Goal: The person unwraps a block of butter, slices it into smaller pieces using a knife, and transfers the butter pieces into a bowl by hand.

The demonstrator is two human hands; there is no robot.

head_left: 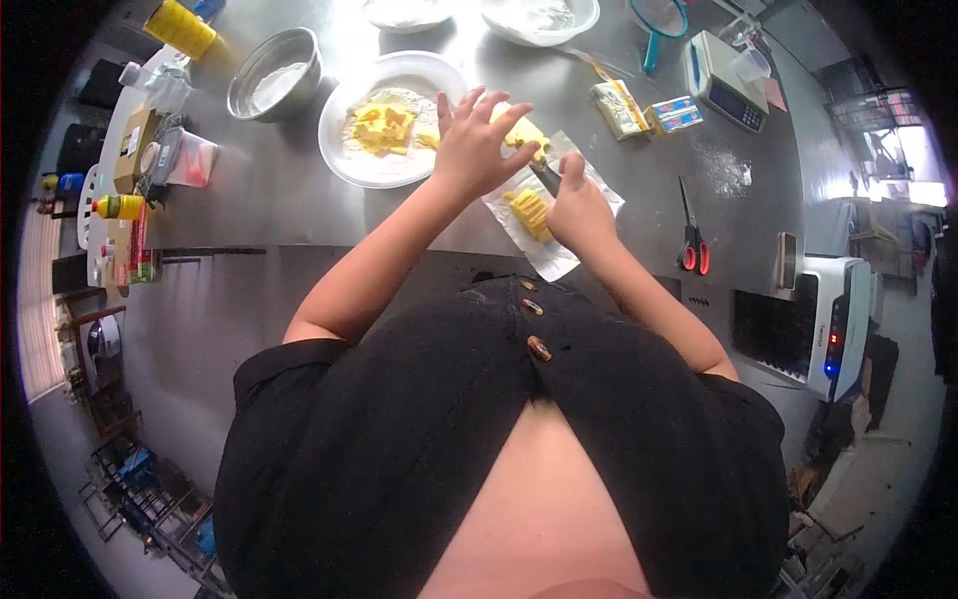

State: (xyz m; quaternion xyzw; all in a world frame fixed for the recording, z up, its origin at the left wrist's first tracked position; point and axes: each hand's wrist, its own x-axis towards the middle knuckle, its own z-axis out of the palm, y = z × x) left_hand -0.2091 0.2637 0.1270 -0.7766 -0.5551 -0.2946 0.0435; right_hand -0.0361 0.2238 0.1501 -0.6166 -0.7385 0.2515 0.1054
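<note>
My right hand (582, 212) is closed round the dark handle of a knife (546, 178). Yellow butter (521, 130) lies at the blade end, which it partly hides. My left hand (477, 150) is beside that butter with its fingers spread; whether it touches the butter I cannot tell. Below the knife, a sliced block of butter (530, 215) rests on an opened white wrapper (552, 262). To the left stands a white bowl (334, 150) with flour and a heap of butter pieces (383, 128) in it.
A metal bowl of white powder (244, 95) stands left, and another white bowl (589, 20) at the back. Wrapped butter packs (621, 110), a scale (726, 80) and scissors (691, 235) lie right. A plastic tub (190, 160) sits near the left edge.
</note>
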